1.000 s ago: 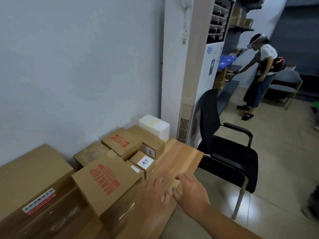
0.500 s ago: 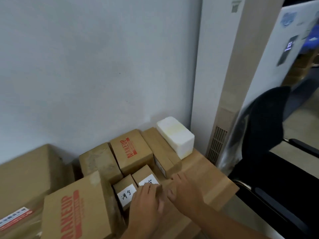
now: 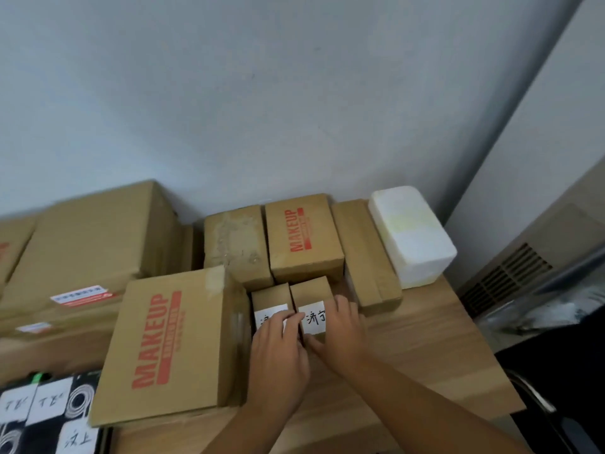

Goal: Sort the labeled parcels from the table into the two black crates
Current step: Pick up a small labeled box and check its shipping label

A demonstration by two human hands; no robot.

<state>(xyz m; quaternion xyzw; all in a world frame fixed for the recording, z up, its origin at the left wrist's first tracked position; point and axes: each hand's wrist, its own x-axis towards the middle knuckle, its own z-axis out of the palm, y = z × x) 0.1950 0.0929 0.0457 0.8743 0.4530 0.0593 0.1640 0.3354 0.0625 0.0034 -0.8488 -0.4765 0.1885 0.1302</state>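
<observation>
Two small parcels stand side by side and touching on the table (image 3: 425,348): left parcel (image 3: 271,298) and right parcel (image 3: 310,288), each with a white handwritten label on top. The left label is mostly covered by fingers and unreadable; the right label (image 3: 315,317) is covered at its right end. Left hand (image 3: 278,358): fingers lie across the left parcel's label, tips at the seam between the two; whether it grips or only rests cannot be told. Right hand (image 3: 342,332): grasps the right parcel, fingers over its right top edge, thumb on its near face. The near faces of both parcels are hidden behind the hands. Hemmed in by: big MAKEUP box (image 3: 170,348) close at left, taped box (image 3: 235,244) and small MAKEUP box (image 3: 302,239) behind, long box (image 3: 366,257) just beside at right, foam box (image 3: 412,231) beyond that by the wall. Open sides: toward the person, and bare wood right of the hands out to the table's right edge. Cartons (image 3: 88,240) at far left are cut off by the frame. Lower left corner: labelled packets (image 3: 49,404), cropped; what holds them is unclear.
</observation>
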